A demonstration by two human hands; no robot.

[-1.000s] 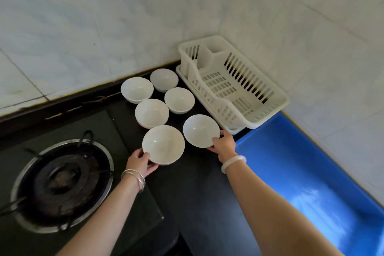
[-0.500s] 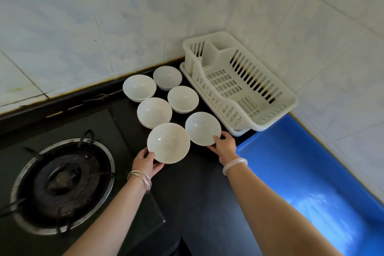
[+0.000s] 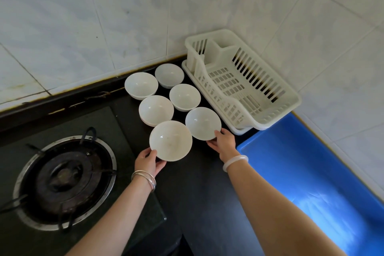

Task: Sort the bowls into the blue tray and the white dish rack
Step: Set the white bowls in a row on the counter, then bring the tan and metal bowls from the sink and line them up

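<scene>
Several white bowls sit in two rows on the black counter. My left hand [image 3: 149, 161] grips the near rim of the nearest large bowl [image 3: 170, 140], which is tilted up a little. My right hand [image 3: 223, 144] holds the near edge of the smaller bowl [image 3: 203, 123] beside it. Behind them stand a large bowl [image 3: 156, 109], a small bowl [image 3: 185, 97], another large bowl [image 3: 141, 85] and another small bowl [image 3: 169, 75]. The white dish rack [image 3: 288, 108] stands to the right in the wall corner, with nothing in it. The blue tray [image 3: 286, 164] lies in front of the rack, also holding nothing.
A gas burner [image 3: 62, 181] with a metal ring is set in the dark stove top on the left. White tiled walls [image 3: 104, 16] close off the back and the right side. Black counter [image 3: 199, 193] shows between my arms.
The nearest large bowl has come up slightly in my left hand. My right hand stays on the small bowl's edge. The view has shifted a little.
</scene>
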